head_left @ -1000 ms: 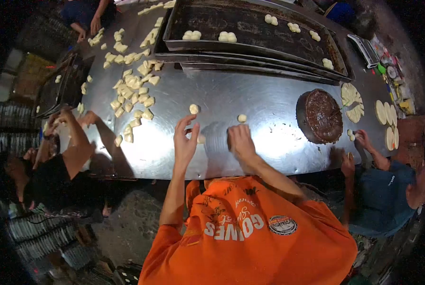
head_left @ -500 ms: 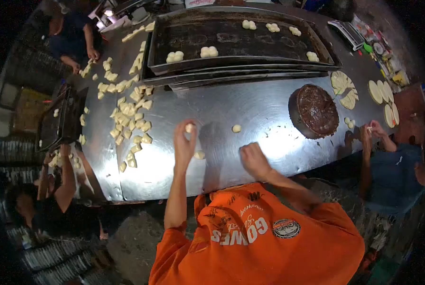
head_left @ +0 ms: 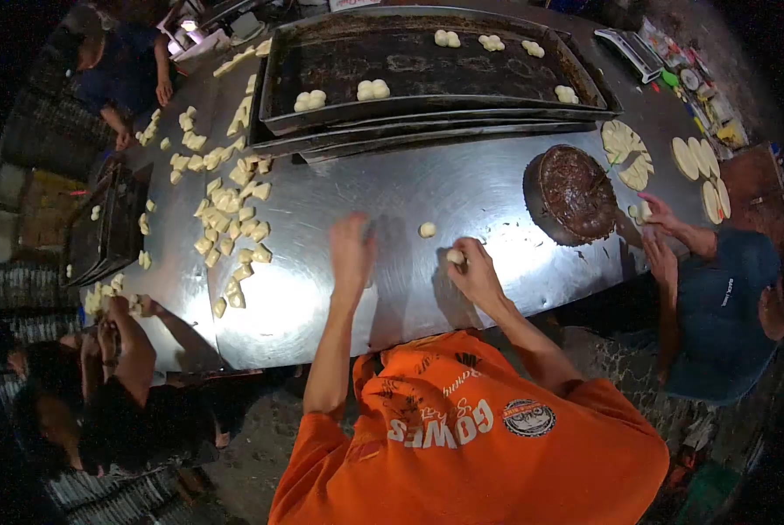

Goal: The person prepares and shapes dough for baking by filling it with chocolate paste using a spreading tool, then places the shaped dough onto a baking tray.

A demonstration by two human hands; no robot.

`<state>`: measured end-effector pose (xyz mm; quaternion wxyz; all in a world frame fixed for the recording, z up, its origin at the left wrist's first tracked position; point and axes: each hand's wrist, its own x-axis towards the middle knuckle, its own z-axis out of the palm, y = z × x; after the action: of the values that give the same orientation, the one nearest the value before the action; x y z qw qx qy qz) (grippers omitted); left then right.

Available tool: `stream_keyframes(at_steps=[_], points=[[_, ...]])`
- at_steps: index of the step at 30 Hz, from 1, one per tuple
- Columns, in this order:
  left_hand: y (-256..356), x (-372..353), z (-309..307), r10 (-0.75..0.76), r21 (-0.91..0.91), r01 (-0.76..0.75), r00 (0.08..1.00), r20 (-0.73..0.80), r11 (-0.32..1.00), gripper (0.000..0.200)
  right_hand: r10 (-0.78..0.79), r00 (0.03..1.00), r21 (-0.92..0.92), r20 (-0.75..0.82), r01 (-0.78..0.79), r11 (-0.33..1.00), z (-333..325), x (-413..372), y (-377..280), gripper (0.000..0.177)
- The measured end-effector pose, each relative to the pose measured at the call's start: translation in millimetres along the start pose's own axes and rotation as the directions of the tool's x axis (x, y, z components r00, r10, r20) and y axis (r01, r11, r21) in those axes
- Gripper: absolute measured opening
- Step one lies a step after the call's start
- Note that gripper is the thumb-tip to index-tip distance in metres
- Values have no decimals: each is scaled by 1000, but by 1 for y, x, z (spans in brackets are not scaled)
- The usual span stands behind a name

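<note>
My left hand (head_left: pixel 351 254) is over the metal table (head_left: pixel 322 188), smeared by motion, and its fingers and anything in them cannot be made out. To its right, my right hand (head_left: pixel 477 276) holds a dough ball (head_left: pixel 455 256) between thumb and fingers. Another round dough ball (head_left: pixel 427 229) lies on the metal between the two hands. Many cut dough pieces (head_left: pixel 227 199) lie loosely grouped to the left of my left hand.
Stacked black trays (head_left: pixel 409 116) stand at the back, the top one bearing clustered dough balls (head_left: pixel 373 90). A round pan with dark brown filling (head_left: pixel 576 194) sits at right, near flat dough pieces (head_left: pixel 626 156). Co-workers (head_left: pixel 724 297) work at the right and left.
My right hand has turned and its fingers now show round a dough ball. My left hand has moved slightly, and the ball seen in its fingers before is no longer clear.
</note>
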<state>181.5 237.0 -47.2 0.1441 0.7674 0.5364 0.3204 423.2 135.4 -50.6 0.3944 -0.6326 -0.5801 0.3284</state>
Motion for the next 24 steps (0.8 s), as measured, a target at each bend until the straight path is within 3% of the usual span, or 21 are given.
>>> stream_keyframes(at_steps=[1, 3, 5, 6, 8, 10, 12, 14, 17, 19, 20, 21, 22, 24], points=[[7, 7, 9, 74, -198, -46, 988, 135, 979, 44, -13, 1000, 1, 7, 13, 1000, 6, 11, -4, 34], [24, 15, 27, 165, -357, -63, 950, 264, 932, 45, -57, 998, -93, 18, 59, 994, 18, 36, -3, 37], [15, 24, 61, 269, -391, -101, 874, 405, 915, 46, -121, 992, -192, 31, 125, 973, 29, 50, 17, 43], [18, 23, 67, 269, -385, -107, 877, 397, 917, 46, -133, 991, -190, 31, 136, 972, 26, 49, 13, 43], [25, 19, 70, 282, -396, -100, 856, 434, 913, 41, -278, 960, -428, -37, 236, 872, 18, 42, 2, 43], [29, 13, 65, 219, -396, -35, 876, 430, 918, 41, -190, 981, -408, -32, 161, 899, 18, 40, 7, 44], [30, 8, 62, 152, -397, 38, 887, 436, 917, 42, 50, 996, -61, 76, -45, 997, 24, 50, 24, 45], [29, 9, 60, 25, -499, 165, 936, 352, 851, 45, 43, 993, -40, 108, -38, 998, 15, 64, 1, 37], [39, 19, 33, -55, -478, 168, 969, 241, 862, 43, -213, 961, -9, 175, 218, 976, 7, 85, -22, 36], [31, 9, 37, -132, -501, 208, 974, 184, 840, 40, -216, 947, -18, 239, 227, 974, 15, 92, -13, 35], [22, 2, 44, -86, -392, 167, 972, 216, 905, 45, -216, 930, -35, 298, 237, 971, 21, 94, -7, 33], [13, -4, 48, -45, -279, 118, 967, 253, 953, 50, -104, 906, -121, 410, 167, 978, 27, 95, 1, 36], [9, -9, 45, -58, -272, 125, 969, 242, 954, 50, -115, 899, -115, 422, 179, 977, 26, 91, 2, 36], [-4, -12, 33, -37, -83, 35, 999, -22, 996, 55, -314, 919, -304, 239, 378, 875, 26, 81, -1, 42]])
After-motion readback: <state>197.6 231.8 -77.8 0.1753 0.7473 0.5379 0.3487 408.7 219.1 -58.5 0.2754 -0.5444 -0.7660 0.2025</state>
